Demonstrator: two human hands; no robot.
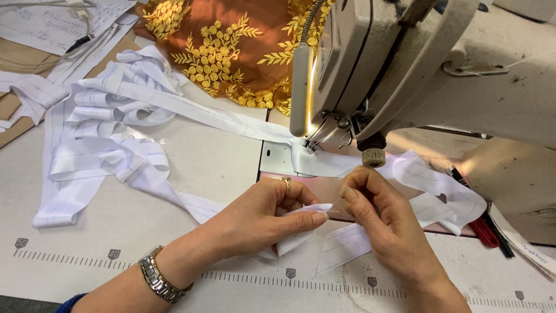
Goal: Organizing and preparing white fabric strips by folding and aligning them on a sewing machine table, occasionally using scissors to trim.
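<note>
From the head camera, both hands meet low in the middle, just in front of the sewing machine (440, 75). The left hand (260, 217) is closed on a white strip (301, 232), thumb and forefinger pinching its folded end; a ring sits on one finger and a metal watch (157, 275) circles the wrist. The right hand (385, 223) faces it, fingertips pinched shut on the same strip where it meets the left fingers, so the two hands touch across the fold. The strip lies on the pale table (87, 232), just below the machine's needle plate (277, 157), and runs on under both hands toward a loose loop of the same white tape (440, 191) at the right of the presser foot. A long run of tape leaves the needle and climbs left to a tangled white pile (110, 133) well apart from the hands. Behind the pile lies orange cloth (231, 40) with yellow flower embroidery, touching the machine's head. A lit lamp (301, 87) hangs along the machine's left face. A printed ruler (243, 277) of tick marks with small dark number tabs crosses the table's near edge under both wrists. At top left lie white sheets of paper (52, 23) with fine writing, over brown card. At right, beside the machine's base, lie a red-handled tool (483, 232) and a narrow white label (533, 249) with small print, too small to tell more.
</note>
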